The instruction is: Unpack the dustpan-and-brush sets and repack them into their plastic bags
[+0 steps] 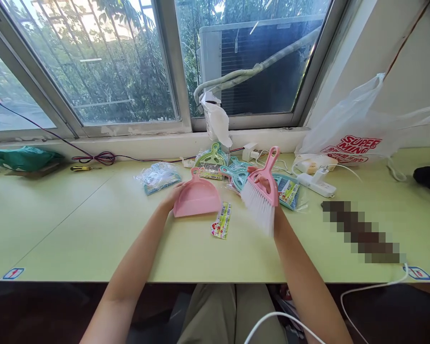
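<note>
In my left hand (172, 195) is a pink dustpan (197, 197), gripped at its left side, its open edge toward me. A small pink brush (268, 179) with white bristles is held up in my right hand (261, 180); its handle points up and the bristles hang down to the left. Most of the right hand is hidden behind the brush. Between the two lies a printed label card (221, 220) on the table. Behind them sit a green dustpan set (212, 160) and blue dustpan sets (288, 191) in clear wrap.
A crumpled plastic bag (159, 177) lies left of the dustpan. At the right are a power strip (316, 185), a white shopping bag (358, 129) and a pixelated dark object (360, 231). A screwdriver (84, 168) and coiled cable (105, 157) lie at the back left.
</note>
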Motion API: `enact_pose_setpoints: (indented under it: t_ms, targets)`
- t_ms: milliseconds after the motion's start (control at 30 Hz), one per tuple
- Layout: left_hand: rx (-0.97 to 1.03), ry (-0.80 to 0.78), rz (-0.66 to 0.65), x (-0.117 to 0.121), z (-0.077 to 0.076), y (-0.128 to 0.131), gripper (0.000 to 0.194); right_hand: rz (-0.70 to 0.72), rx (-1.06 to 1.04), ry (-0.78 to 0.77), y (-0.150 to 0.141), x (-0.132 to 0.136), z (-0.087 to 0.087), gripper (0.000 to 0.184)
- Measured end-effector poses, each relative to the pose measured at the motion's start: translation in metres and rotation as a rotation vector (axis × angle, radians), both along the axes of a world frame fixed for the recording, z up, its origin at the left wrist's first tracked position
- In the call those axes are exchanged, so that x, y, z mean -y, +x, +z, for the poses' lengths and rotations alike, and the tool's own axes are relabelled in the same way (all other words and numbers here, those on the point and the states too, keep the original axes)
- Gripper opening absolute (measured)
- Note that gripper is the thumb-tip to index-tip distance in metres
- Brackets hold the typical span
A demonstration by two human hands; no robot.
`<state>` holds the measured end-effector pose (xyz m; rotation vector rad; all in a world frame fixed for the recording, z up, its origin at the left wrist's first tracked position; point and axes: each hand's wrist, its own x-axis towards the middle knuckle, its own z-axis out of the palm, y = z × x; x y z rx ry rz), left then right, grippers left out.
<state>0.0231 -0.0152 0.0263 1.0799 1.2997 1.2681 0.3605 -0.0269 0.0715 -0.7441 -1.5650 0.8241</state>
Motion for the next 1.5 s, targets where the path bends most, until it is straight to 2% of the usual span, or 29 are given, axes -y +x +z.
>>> enact_pose_setpoints:
  t_ms: [100, 200, 367, 500, 633, 733, 900, 1067, 1267, 1500]
  targets:
    - [0.012, -0.074, -0.16, 0.008, 0.003, 0.002, 0.047, 0.046, 0.047, 0.003, 0.0, 0.0, 0.004, 0.038]
    - [-0.013, -0.097, -0.221, 0.013, 0.007, 0.006, 0.046, -0.016, 0.262, 0.029, -0.009, 0.008, 0.004, 0.035]
    - [-0.112, -0.114, -0.194, 0.011, 0.004, 0.006, 0.052, -0.194, 0.721, 0.061, -0.03, 0.015, -0.013, 0.03]
    - [-0.16, -0.114, -0.171, 0.008, -0.001, 0.004, 0.049, -0.182, 0.907, 0.026, -0.033, 0.011, -0.025, 0.03]
    - [-0.326, 0.035, -0.165, 0.006, -0.002, 0.005, 0.043, -0.178, 0.978, 0.0, -0.03, 0.009, -0.026, 0.03]
    - [-0.464, 0.171, -0.087, 0.004, -0.004, 0.005, 0.037, -0.233, 1.029, 0.03, -0.031, 0.01, -0.025, 0.029]
    - [-0.473, 0.247, -0.035, 0.0, -0.007, 0.001, 0.036, -0.339, 1.044, 0.072, -0.033, 0.011, -0.029, 0.02]
    - [-0.39, 0.249, -0.003, -0.002, -0.01, -0.005, 0.039, -0.341, 1.042, 0.162, -0.033, 0.012, -0.033, 0.022]
    - [-0.388, 0.245, 0.006, -0.004, -0.011, -0.006, 0.037, -0.478, 0.984, 0.282, -0.036, 0.016, -0.027, 0.022]
    - [-0.371, 0.241, 0.012, -0.003, -0.009, -0.004, 0.035, -0.493, 0.958, 0.172, -0.039, 0.023, -0.019, 0.024]
